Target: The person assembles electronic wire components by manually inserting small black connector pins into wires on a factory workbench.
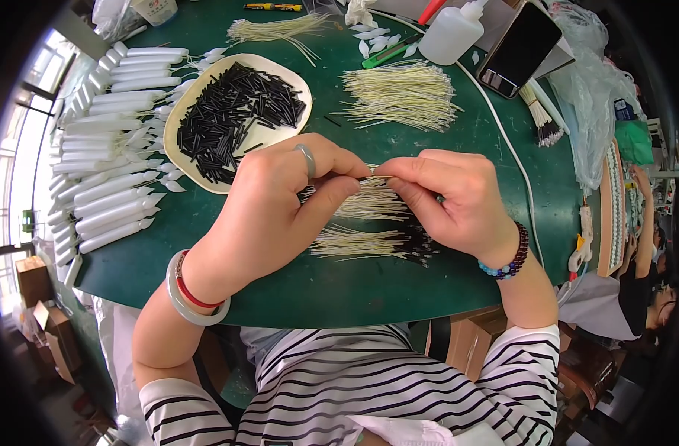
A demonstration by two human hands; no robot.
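Left hand and right hand pinch a thin wire, mostly hidden, just right of the tray of black tubes. They partly cover pale wire bundles; left of the tray, white candle-shaped pieces overlap.

Bright, fairly even light covers the glossy, dark green surface. Daylight enters through the tall, pale-framed windows at left, which glare to near white. The brown cardboard boxes at lower left sit dimmer. The bare left hand and right hand look sharp; the thin, pale strand between their fingertips is too fine to read clearly. Fisheye distortion bends the edges, and black vignetting fills the corners.
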